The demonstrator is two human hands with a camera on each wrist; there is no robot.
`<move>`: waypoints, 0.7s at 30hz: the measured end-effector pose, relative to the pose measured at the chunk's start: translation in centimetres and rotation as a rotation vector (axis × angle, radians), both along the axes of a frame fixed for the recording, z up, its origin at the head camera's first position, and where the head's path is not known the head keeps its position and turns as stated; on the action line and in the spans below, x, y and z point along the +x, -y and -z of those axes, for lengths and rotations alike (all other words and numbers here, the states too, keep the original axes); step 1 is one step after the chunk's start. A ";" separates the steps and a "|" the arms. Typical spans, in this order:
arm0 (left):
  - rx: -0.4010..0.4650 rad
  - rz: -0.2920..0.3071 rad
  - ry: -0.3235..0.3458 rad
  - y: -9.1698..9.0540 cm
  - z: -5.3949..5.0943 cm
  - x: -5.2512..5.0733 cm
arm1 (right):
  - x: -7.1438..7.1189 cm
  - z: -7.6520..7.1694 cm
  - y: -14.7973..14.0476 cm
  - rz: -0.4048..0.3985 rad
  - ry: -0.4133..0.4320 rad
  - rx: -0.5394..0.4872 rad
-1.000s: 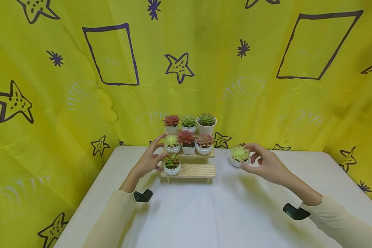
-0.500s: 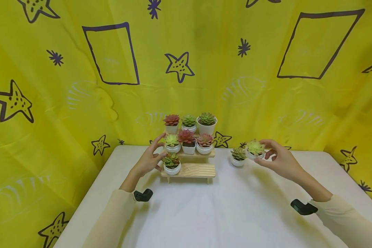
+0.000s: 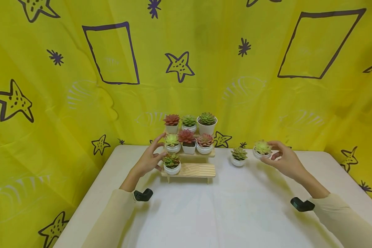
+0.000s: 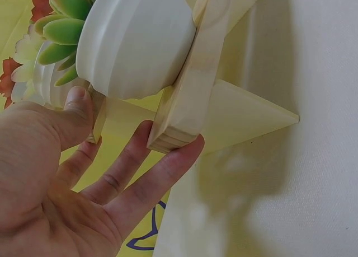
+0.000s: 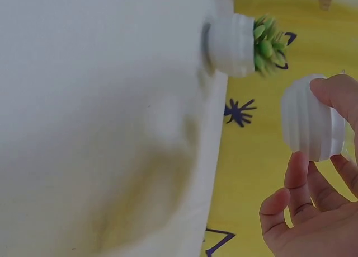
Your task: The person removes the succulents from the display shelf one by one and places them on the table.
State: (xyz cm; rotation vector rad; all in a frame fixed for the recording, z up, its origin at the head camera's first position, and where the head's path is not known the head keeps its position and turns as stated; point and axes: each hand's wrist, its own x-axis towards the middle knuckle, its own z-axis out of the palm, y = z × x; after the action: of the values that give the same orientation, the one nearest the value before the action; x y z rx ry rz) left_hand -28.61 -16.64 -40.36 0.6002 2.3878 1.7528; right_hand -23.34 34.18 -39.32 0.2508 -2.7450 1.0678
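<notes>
In the head view, my right hand [image 3: 286, 162] pinches a white pot with a pale green succulent [image 3: 262, 147] between thumb and fingers, above the table at the right. The right wrist view shows the held pot [image 5: 313, 120] tipped sideways in that view. Another potted green succulent [image 3: 238, 157] stands on the table to its left. My left hand [image 3: 147, 160] touches the left side of a tiered wooden shelf [image 3: 192, 170]. In the left wrist view, fingertips [image 4: 193, 148] rest against the lower tier's end, and the thumb is at the tier above.
Several potted succulents stand on the upper two tiers; one green-and-red succulent [image 3: 172, 162] is at the left of the bottom tier. A yellow patterned curtain [image 3: 210, 69] hangs behind the white table [image 3: 186, 213].
My right hand has moved to the right with the pale green succulent, uncovering the other one standing on the table. My left hand has stayed at the shelf.
</notes>
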 end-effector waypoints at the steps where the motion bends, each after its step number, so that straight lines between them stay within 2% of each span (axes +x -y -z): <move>1: -0.001 0.000 0.000 0.0 0.0 0.0 | -0.1 0.2 -0.1 0.006 0.008 0.003; 10: -0.005 0.001 -0.003 0.1 0.1 -0.1 | -0.9 1.7 -1.1 0.046 0.091 0.003; 21: -0.003 -0.002 0.005 0.0 0.1 -0.1 | -2.0 4.0 -2.2 0.072 0.110 0.002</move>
State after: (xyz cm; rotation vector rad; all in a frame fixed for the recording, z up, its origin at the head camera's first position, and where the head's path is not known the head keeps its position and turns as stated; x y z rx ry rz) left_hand -28.74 -16.65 -40.47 0.5935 2.3882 1.7489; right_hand -25.30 36.33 -43.32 0.0952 -2.8278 1.0906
